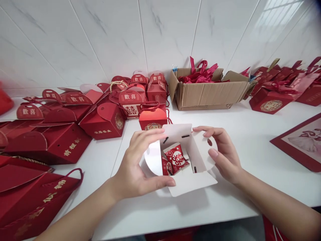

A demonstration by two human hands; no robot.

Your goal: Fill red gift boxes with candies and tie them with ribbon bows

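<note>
Left hand (pixel 134 162), right hand (pixel 227 155) hold 1 open box (pixel 192 182); red packets (pixel 176 159) inside.

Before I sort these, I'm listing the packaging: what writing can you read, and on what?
"歡喜": several flaps
"囍": white panel
"安居乐业": neighbouring box
"前程似": left box
Too blurred, small or stylised: packet, nearest box, gold emblems, other small print.
</note>
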